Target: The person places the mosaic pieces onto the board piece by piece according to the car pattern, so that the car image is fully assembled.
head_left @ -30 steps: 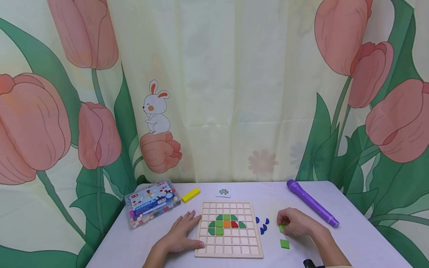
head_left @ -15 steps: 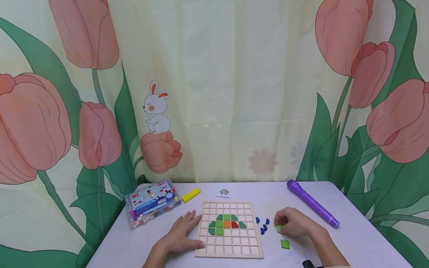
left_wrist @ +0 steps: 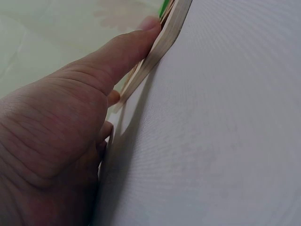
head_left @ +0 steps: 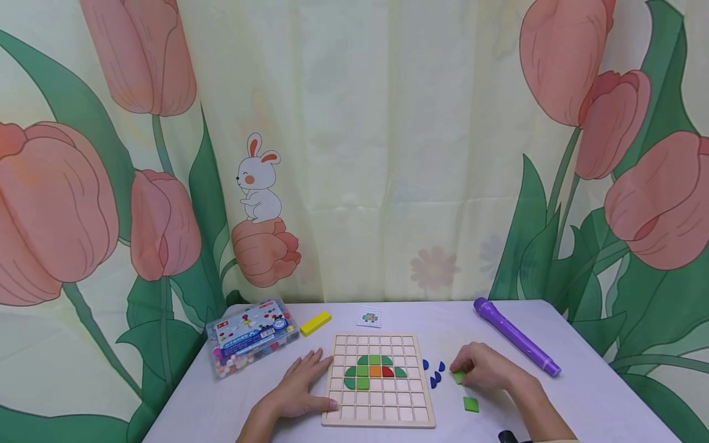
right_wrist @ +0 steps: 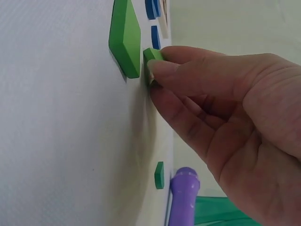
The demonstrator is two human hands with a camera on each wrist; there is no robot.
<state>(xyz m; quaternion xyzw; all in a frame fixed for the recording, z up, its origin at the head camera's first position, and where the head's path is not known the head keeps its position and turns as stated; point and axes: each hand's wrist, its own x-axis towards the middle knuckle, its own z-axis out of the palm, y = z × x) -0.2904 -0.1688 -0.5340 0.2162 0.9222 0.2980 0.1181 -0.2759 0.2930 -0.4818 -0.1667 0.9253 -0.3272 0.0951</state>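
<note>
Between the thumb and fingers of my right hand (head_left: 490, 369) a green square tile (head_left: 457, 377) is pinched, low over the white tablecloth. A second green square tile (head_left: 471, 404) lies nearer to me; it looms large in the right wrist view. My left hand (head_left: 299, 384) spreads its fingers at the left side of a wooden grid board (head_left: 382, 422), the thumb (left_wrist: 136, 42) resting on its rim. Green squares, dark green rounded pieces, an orange square (head_left: 375, 370) and a red piece (head_left: 388, 371) sit in the board's cells. Several blue pieces (head_left: 437, 376) lie between board and right hand.
A small pattern card (head_left: 369, 316) lies behind the board. At the back left are a clear case (head_left: 255, 335) of small parts and a yellow block (head_left: 316, 323). A purple microphone-shaped stick (head_left: 517, 337) lies at right. A small green piece (right_wrist: 159, 175) shows beyond my right hand.
My right hand has slid slightly left toward the blue pieces, with the green tile in its fingers. The left hand and the board have stayed in place.
</note>
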